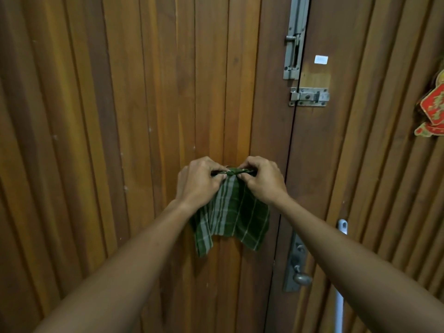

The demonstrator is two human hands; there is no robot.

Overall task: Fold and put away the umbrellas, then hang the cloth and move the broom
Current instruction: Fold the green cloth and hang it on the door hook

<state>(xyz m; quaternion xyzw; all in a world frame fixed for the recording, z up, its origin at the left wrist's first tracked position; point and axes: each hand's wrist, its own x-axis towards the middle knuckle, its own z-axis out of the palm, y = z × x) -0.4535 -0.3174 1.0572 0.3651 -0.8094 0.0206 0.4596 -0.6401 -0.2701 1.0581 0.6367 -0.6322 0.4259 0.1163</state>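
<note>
Dim, warm indoor light falls evenly on a wooden door (pixel 149 116), with its brightest patch around the middle and darkening toward the left and lower edges. The wide-angle lens bows the door's planks outward near both sides. The near forearms look soft and slightly blurred, while the metal bolts (pixel 310 97) far up right show dull, glare-free grey.

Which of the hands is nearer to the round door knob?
Right. The right hand grips the green cloth up and left of the door knob; the left hand grips it too, farther left.
</note>
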